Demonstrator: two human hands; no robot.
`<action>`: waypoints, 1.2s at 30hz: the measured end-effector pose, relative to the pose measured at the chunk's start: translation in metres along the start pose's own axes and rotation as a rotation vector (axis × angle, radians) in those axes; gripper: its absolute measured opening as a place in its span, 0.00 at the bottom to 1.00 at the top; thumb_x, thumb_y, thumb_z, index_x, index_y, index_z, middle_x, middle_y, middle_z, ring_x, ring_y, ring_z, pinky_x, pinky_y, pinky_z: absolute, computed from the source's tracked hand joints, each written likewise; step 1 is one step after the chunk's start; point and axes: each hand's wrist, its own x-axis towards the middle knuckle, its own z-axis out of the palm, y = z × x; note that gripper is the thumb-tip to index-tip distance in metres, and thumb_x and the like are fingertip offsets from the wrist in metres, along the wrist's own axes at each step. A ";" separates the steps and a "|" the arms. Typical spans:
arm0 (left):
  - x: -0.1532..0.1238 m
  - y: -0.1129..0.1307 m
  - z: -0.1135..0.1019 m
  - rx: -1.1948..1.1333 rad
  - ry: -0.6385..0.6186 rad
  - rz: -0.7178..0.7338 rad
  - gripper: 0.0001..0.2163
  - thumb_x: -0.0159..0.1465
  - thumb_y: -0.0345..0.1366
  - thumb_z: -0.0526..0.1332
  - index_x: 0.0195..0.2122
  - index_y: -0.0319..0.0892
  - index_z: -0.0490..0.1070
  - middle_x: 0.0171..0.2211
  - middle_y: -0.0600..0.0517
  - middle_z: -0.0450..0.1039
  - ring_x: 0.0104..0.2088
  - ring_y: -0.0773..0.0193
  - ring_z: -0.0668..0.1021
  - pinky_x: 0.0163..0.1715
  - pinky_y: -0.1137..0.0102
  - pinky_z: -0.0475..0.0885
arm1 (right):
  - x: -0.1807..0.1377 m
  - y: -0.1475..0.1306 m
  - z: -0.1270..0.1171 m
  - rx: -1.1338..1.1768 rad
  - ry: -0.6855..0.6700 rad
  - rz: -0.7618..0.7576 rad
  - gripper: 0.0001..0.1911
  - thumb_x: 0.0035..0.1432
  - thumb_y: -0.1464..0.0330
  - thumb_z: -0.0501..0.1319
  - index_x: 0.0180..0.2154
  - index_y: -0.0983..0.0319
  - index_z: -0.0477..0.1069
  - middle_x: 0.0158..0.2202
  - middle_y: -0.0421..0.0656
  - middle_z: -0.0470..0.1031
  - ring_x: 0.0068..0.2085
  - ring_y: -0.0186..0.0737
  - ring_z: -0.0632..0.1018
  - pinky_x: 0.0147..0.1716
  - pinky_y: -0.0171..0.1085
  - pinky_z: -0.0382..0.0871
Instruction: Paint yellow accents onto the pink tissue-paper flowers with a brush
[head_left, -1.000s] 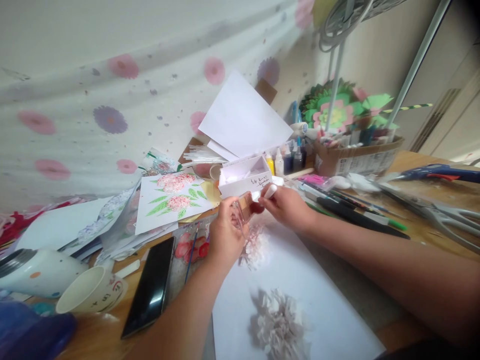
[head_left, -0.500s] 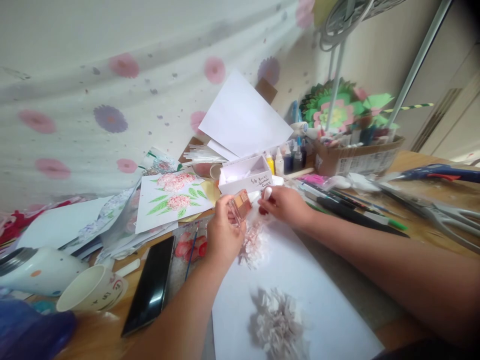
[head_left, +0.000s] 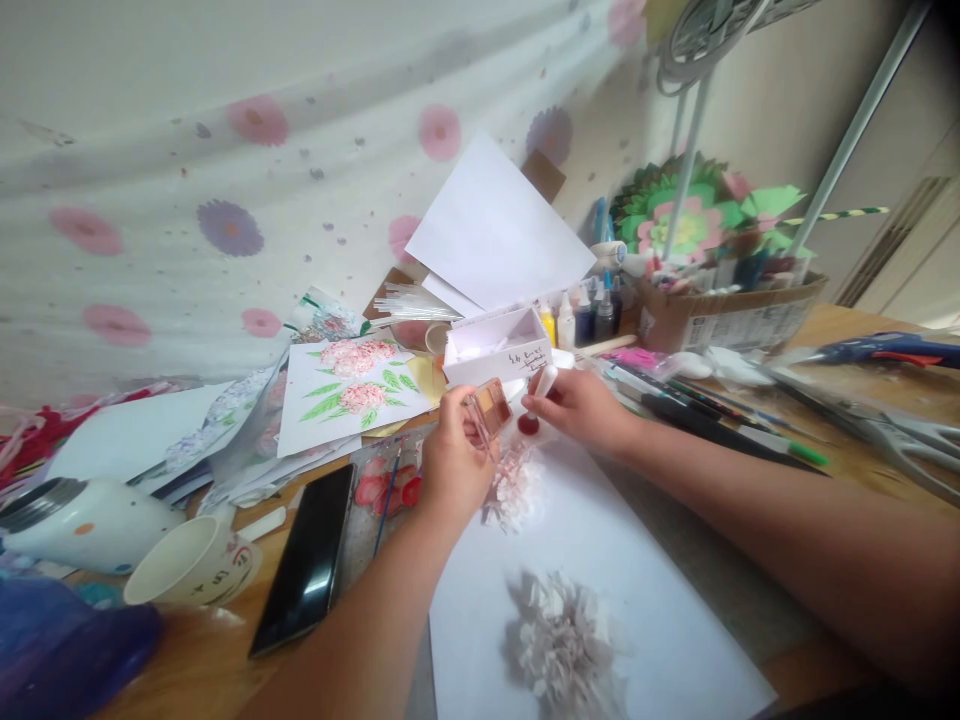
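My left hand [head_left: 459, 460] is closed around a small eyeshadow palette [head_left: 493, 408] with brown and orange pans, tilted toward me. In my right hand [head_left: 581, 408] is a makeup brush with a white handle [head_left: 545, 381]; its dark red bristles [head_left: 528, 424] point down, just right of the palette and apart from it. Below both hands a pale pink paper flower [head_left: 515, 487] lies on a white sheet [head_left: 480, 620]. A second, greyish-white ruffled flower [head_left: 564, 640] rests nearer to me on the same sheet.
Beyond my hands stand a white box [head_left: 499, 350] and small bottles [head_left: 565, 322]. A hydrangea drawing [head_left: 307, 380], a black phone [head_left: 306, 560] and a paper cup [head_left: 191, 565] lie to the left. Brushes, scissors [head_left: 892, 430] and a glue gun [head_left: 892, 349] are at right.
The palette has turned so more of its pans face me. The brush has shifted, and its red bristles now show more clearly below my right fingers. The view has moved slightly.
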 end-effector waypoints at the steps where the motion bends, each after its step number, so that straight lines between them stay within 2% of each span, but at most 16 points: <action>1: 0.000 0.000 0.001 -0.006 -0.008 -0.004 0.28 0.53 0.22 0.65 0.53 0.46 0.61 0.35 0.54 0.79 0.35 0.59 0.83 0.35 0.69 0.76 | 0.000 0.000 0.000 0.004 0.006 0.000 0.12 0.66 0.62 0.61 0.44 0.63 0.74 0.41 0.43 0.78 0.37 0.36 0.80 0.37 0.41 0.77; 4: -0.001 -0.002 0.003 -0.014 -0.024 -0.014 0.28 0.52 0.22 0.66 0.53 0.47 0.62 0.35 0.53 0.80 0.35 0.58 0.84 0.35 0.68 0.76 | -0.001 0.000 0.001 0.019 0.059 -0.001 0.12 0.67 0.62 0.60 0.44 0.63 0.74 0.41 0.43 0.78 0.37 0.36 0.80 0.38 0.41 0.77; 12: -0.001 0.000 0.003 -0.019 -0.043 -0.018 0.28 0.53 0.21 0.65 0.53 0.47 0.61 0.36 0.52 0.81 0.38 0.57 0.84 0.36 0.67 0.77 | -0.001 0.003 0.002 0.044 0.094 -0.077 0.12 0.66 0.62 0.61 0.45 0.63 0.73 0.42 0.43 0.78 0.38 0.37 0.79 0.38 0.41 0.77; 17: -0.001 0.005 -0.001 0.006 -0.049 0.010 0.27 0.53 0.20 0.65 0.52 0.47 0.62 0.37 0.53 0.81 0.38 0.58 0.84 0.37 0.68 0.77 | -0.003 -0.003 0.003 0.034 0.017 -0.132 0.11 0.66 0.62 0.61 0.43 0.64 0.74 0.39 0.42 0.78 0.36 0.35 0.79 0.36 0.40 0.77; 22: -0.002 0.009 -0.002 0.012 -0.051 0.027 0.27 0.54 0.22 0.64 0.53 0.47 0.61 0.39 0.52 0.81 0.38 0.58 0.84 0.37 0.67 0.77 | -0.005 -0.008 0.000 0.024 0.101 -0.147 0.11 0.67 0.62 0.60 0.43 0.63 0.74 0.41 0.43 0.78 0.38 0.37 0.79 0.39 0.42 0.77; 25: -0.004 0.009 -0.001 0.003 -0.063 0.030 0.27 0.54 0.22 0.64 0.53 0.47 0.62 0.38 0.53 0.82 0.36 0.59 0.84 0.36 0.68 0.77 | -0.006 -0.009 0.000 0.034 0.093 -0.185 0.11 0.66 0.62 0.61 0.42 0.63 0.74 0.40 0.42 0.78 0.37 0.36 0.79 0.39 0.41 0.77; 28: -0.004 0.009 -0.001 -0.015 -0.065 0.023 0.27 0.54 0.21 0.64 0.53 0.47 0.61 0.38 0.53 0.82 0.36 0.60 0.84 0.36 0.68 0.77 | -0.006 -0.007 0.001 0.041 0.109 -0.168 0.11 0.66 0.62 0.61 0.41 0.63 0.74 0.38 0.42 0.78 0.35 0.35 0.79 0.37 0.40 0.76; 32: -0.003 0.008 0.000 -0.036 -0.069 0.018 0.28 0.54 0.20 0.64 0.53 0.47 0.61 0.38 0.53 0.82 0.36 0.60 0.84 0.37 0.68 0.78 | -0.007 -0.007 0.000 0.073 0.163 -0.178 0.11 0.67 0.62 0.60 0.42 0.63 0.74 0.41 0.43 0.78 0.39 0.37 0.79 0.41 0.42 0.76; 36: -0.004 0.010 -0.002 -0.044 -0.077 0.020 0.27 0.54 0.21 0.65 0.53 0.46 0.62 0.37 0.53 0.82 0.35 0.60 0.84 0.36 0.68 0.78 | -0.007 -0.009 -0.001 0.106 0.177 -0.133 0.11 0.66 0.62 0.60 0.41 0.63 0.74 0.39 0.42 0.78 0.36 0.36 0.79 0.38 0.41 0.76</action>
